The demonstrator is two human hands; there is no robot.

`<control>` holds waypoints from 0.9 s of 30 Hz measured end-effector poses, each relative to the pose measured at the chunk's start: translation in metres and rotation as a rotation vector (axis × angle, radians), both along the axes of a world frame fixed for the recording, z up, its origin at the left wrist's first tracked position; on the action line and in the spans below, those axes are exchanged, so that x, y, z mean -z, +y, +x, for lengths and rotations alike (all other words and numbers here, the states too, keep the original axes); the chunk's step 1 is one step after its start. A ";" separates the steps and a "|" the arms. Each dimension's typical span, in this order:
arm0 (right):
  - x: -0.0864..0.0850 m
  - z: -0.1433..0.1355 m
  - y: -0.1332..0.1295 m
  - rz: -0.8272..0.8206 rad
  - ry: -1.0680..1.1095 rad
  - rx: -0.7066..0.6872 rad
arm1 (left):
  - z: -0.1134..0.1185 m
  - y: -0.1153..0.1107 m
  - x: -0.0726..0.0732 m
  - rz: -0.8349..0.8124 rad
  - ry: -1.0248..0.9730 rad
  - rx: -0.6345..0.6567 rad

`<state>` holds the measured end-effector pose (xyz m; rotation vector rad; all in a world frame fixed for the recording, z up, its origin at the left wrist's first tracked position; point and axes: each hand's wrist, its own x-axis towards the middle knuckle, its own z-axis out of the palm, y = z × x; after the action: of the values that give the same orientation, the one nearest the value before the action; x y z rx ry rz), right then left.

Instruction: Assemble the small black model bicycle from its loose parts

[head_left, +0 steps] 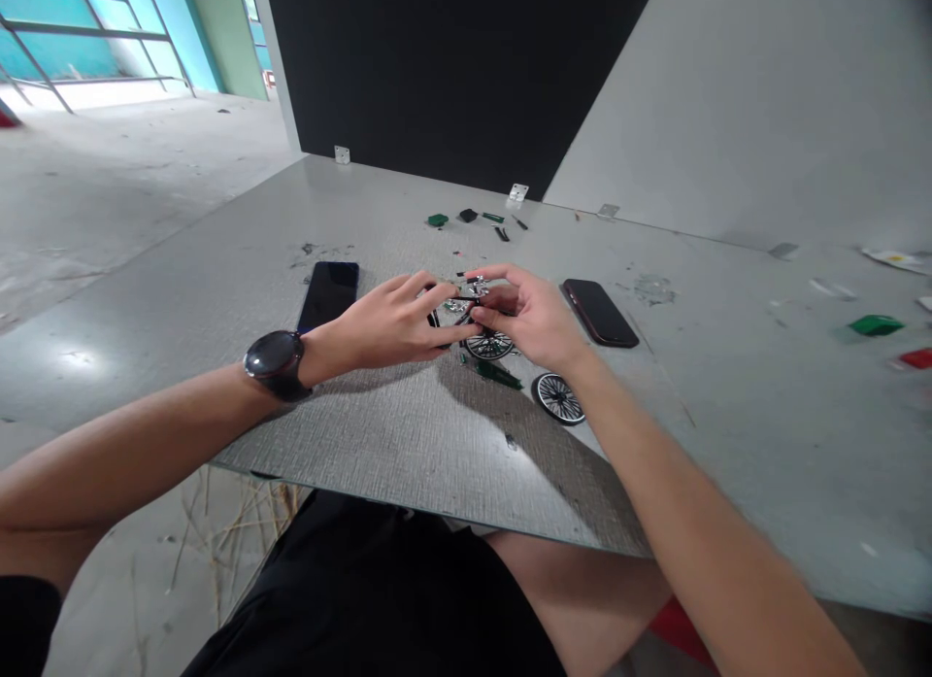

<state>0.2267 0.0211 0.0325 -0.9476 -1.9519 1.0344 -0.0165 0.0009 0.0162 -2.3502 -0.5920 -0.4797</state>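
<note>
Both hands meet over the table around a small model bicycle, its dark frame partly covered by fingers. My left hand (408, 318), with a watch (275, 363) at the wrist, closes on the frame from the left. From the right, my right hand (535, 318) pinches the model near some small silvery parts (477, 287). A spoked wheel (489, 345) shows just below the fingertips; I cannot tell if it is attached. Another spoked wheel (559, 398) lies flat near my right forearm. A dark green piece (498, 373) lies below the hands.
One phone (329, 293) lies left of the hands, another phone (601, 313) to the right. Several small green and black pieces (470, 216) lie towards the black panel (451, 75). Green (877, 324) and red items (918, 358) sit at the far right. The table's front edge (437, 514) runs above my lap.
</note>
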 end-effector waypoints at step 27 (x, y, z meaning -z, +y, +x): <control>0.011 0.004 0.008 -0.042 0.047 0.044 | 0.001 0.001 -0.002 -0.193 -0.163 -0.095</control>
<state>0.2308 0.0292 0.0217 -0.9762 -1.8697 1.0677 -0.0154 0.0020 0.0182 -2.4655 -0.8565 -0.5970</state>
